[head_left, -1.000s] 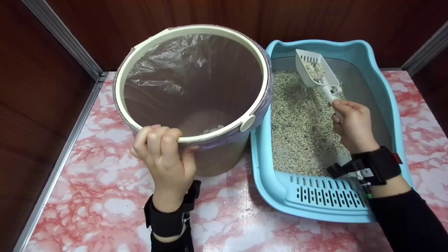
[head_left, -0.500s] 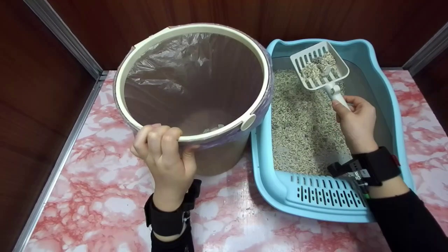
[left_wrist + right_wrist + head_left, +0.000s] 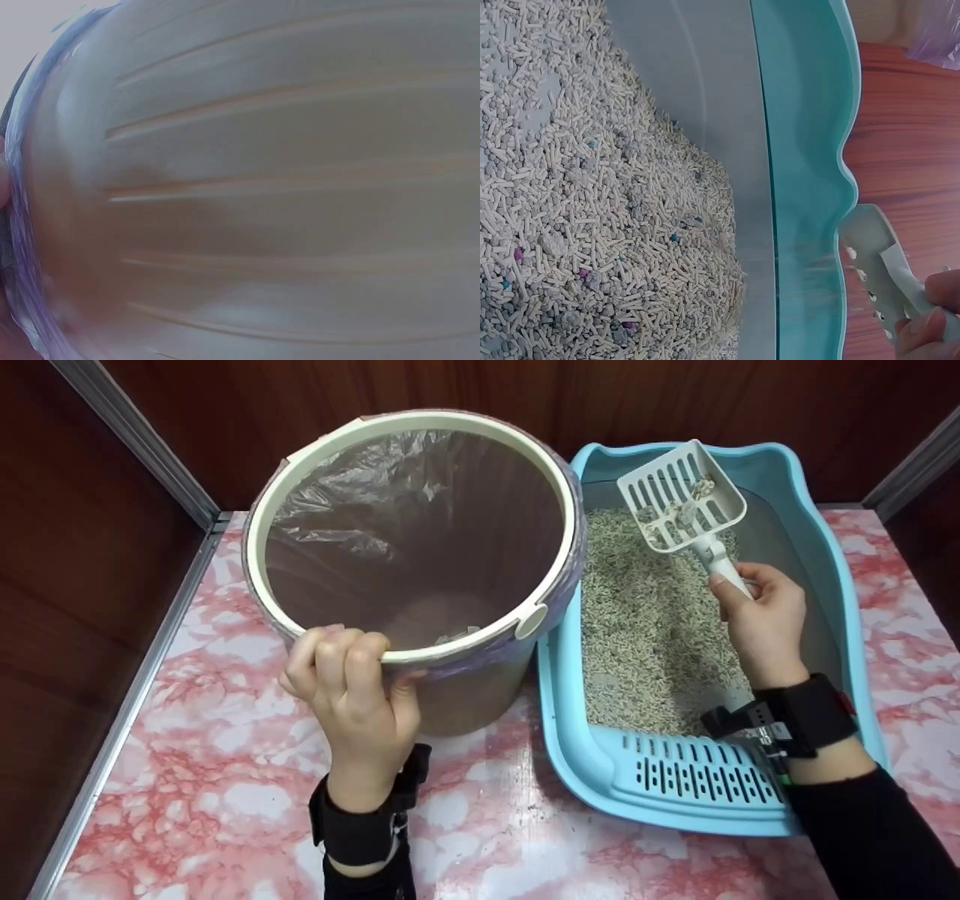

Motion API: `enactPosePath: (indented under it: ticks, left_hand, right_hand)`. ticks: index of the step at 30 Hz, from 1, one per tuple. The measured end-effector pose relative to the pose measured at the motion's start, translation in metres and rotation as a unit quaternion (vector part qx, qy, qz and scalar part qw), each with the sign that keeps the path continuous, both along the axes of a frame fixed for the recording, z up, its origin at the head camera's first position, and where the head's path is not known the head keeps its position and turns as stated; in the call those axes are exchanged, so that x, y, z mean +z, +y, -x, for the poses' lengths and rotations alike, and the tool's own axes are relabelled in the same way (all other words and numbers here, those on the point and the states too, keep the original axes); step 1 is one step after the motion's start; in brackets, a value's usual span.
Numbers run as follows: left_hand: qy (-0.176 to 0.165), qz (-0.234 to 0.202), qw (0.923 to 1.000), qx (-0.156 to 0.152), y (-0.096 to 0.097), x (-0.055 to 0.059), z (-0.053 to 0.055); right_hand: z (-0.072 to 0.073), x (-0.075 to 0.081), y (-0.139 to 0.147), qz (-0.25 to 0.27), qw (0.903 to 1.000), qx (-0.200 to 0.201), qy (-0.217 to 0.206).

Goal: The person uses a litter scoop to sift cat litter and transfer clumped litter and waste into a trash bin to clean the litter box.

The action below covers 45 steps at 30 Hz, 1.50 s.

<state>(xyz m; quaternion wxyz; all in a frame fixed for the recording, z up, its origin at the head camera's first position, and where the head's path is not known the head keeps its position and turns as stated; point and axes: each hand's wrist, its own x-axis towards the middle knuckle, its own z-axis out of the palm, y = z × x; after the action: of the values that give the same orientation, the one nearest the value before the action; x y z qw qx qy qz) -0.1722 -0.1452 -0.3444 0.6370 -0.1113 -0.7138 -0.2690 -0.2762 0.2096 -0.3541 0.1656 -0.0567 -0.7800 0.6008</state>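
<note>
My right hand (image 3: 763,619) grips the handle of a white slotted litter scoop (image 3: 660,484), raised over the back part of a blue litter box (image 3: 559,712). A few clumps (image 3: 679,514) lie on the scoop's slots. Pale pellet litter (image 3: 652,637) covers much of the box floor; the right wrist view shows litter (image 3: 630,225) with some blue and purple bits. My left hand (image 3: 352,697) grips the near rim of a round trash can (image 3: 465,649) lined with a clear purplish bag. Only the can's ribbed side (image 3: 285,195) fills most of the left wrist view.
The can stands just left of the litter box. A perforated step (image 3: 697,772) forms the box's near end. Dark wood panels (image 3: 525,390) rise behind and at both sides of the red-and-white marbled surface (image 3: 202,780). Small bits lie inside the can.
The scoop has turned to face up toward the head camera and risen slightly. Much of the loose litter on it has fallen through, leaving a few clumps. My left hand stays put.
</note>
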Motion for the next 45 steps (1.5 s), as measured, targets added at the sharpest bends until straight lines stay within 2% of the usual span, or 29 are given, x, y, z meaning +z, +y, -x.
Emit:
enactPosePath:
  ticks: [2,5,8,11,16,21,24,26,30,33,36,39,45]
  left_hand:
    - [-0.001,0.000,1.0000,-0.001,-0.0001,0.0000,-0.0001]
    - [-0.002,0.000,1.0000,-0.002,0.0000,-0.0001,-0.0002]
    - [-0.001,0.001,1.0000,-0.002,0.0002,-0.0001,-0.0001]
    - [-0.001,0.000,1.0000,-0.002,0.0002,0.0001,-0.0002]
    - [-0.004,0.000,1.0000,0.002,-0.0002,0.0004,-0.0005]
    - [-0.005,0.002,1.0000,0.003,-0.0003,0.0000,-0.0006]
    - [-0.006,0.002,1.0000,0.002,-0.0004,-0.0004,-0.0006]
    - [-0.007,0.002,1.0000,0.001,-0.0006,-0.0005,-0.0007]
    - [-0.007,0.001,1.0000,-0.001,-0.0008,-0.0006,-0.0007]
    - [-0.007,0.001,1.0000,-0.001,-0.0008,-0.0005,-0.0007]
    - [-0.007,0.001,1.0000,-0.002,-0.0007,-0.0005,-0.0008]
    - [-0.007,0.001,1.0000,-0.001,-0.0007,-0.0005,-0.0009]
    - [-0.003,0.001,1.0000,0.002,-0.0003,-0.0009,-0.0002]
  right_hand:
    - [-0.0005,-0.0012,-0.0005,0.068,0.9972,0.028,0.014]
    - [-0.0016,-0.0031,0.0001,0.166,0.9827,0.077,0.028]
    - [-0.0028,-0.0042,0.0012,0.200,0.9729,0.113,0.025]
    - [-0.0035,-0.0041,0.0022,0.220,0.9664,0.132,0.010]
    - [-0.0028,-0.0016,0.0044,0.262,0.9536,0.144,-0.036]
    - [-0.0021,0.0009,0.0074,0.318,0.9305,0.162,-0.082]
    - [-0.0023,0.0010,0.0079,0.322,0.9275,0.166,-0.093]
    - [-0.0023,0.0004,0.0073,0.300,0.9368,0.158,-0.086]
    - [-0.0024,-0.0016,0.0047,0.225,0.9631,0.137,-0.055]
    - [-0.0014,-0.0024,0.0023,0.146,0.9833,0.104,-0.032]
    - [-0.0001,-0.0026,0.0010,0.049,0.9964,0.062,-0.030]
    - [0.0000,-0.0023,0.0010,-0.032,0.9984,0.028,-0.038]
    - [-0.0020,-0.0016,0.0024,-0.122,0.9920,-0.005,-0.033]
